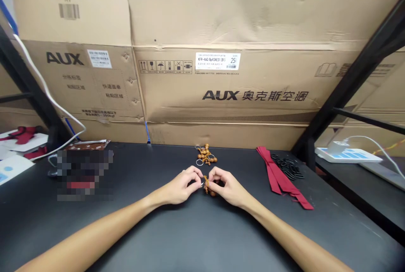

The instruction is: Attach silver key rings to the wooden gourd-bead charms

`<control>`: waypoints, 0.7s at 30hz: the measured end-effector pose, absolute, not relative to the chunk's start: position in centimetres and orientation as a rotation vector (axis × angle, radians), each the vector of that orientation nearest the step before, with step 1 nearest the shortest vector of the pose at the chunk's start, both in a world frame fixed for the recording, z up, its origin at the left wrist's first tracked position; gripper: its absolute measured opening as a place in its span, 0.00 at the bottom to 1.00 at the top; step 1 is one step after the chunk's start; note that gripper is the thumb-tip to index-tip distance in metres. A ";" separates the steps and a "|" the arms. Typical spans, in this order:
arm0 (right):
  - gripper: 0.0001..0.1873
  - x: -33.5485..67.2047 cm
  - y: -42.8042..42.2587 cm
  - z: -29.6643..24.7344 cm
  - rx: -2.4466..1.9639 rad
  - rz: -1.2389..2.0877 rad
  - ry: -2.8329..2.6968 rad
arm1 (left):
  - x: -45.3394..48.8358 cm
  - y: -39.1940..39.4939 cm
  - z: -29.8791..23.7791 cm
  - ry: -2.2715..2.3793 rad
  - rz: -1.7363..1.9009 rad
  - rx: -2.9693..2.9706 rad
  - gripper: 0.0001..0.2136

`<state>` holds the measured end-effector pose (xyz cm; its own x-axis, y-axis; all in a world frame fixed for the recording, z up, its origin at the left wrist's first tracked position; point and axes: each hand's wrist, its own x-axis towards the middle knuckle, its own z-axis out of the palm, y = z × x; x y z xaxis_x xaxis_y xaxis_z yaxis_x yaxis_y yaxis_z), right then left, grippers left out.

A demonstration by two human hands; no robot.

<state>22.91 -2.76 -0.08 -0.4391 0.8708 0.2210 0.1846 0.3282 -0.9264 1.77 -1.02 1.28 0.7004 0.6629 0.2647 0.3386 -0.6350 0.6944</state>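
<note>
Over the middle of the black table, my left hand (185, 185) is closed in a pinch on a small shiny metal key ring (202, 184), mostly covered by the fingertips. Just beside it, my right hand (227, 186) pinches the orange-brown cord of a gourd charm (206, 185). Brown beads of this charm hang below the right fingers, and part of it is hidden behind them. Beyond both hands lies a small pile of similar gourd charms (207, 154) with cords and metal rings.
Red fabric strips (281, 179) lie on the right beside a heap of black cords or loops (287, 166). At left is a partly blurred dark package (85, 166). Large cardboard (221, 82) walls off the back. A white power strip (348, 155) sits at far right.
</note>
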 end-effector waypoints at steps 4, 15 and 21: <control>0.11 22.7 -3.0 -0.3 -0.927 1.022 -1.876 | 1.9 -1.1 1.1 0.756 0.702 2.290 0.09; 0.10 22.4 -3.3 0.1 -0.956 0.928 -1.946 | 1.9 -0.9 1.0 0.748 0.709 2.284 0.10; 0.10 22.3 -3.3 0.0 -0.979 0.863 -1.983 | 2.0 -1.0 1.1 0.764 0.692 2.275 0.11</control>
<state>22.34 -3.31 0.03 -0.4273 0.8448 0.3222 0.3400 0.4804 -0.8085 1.98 -0.96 1.05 0.6935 0.6677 0.2707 0.3350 -0.6315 0.6992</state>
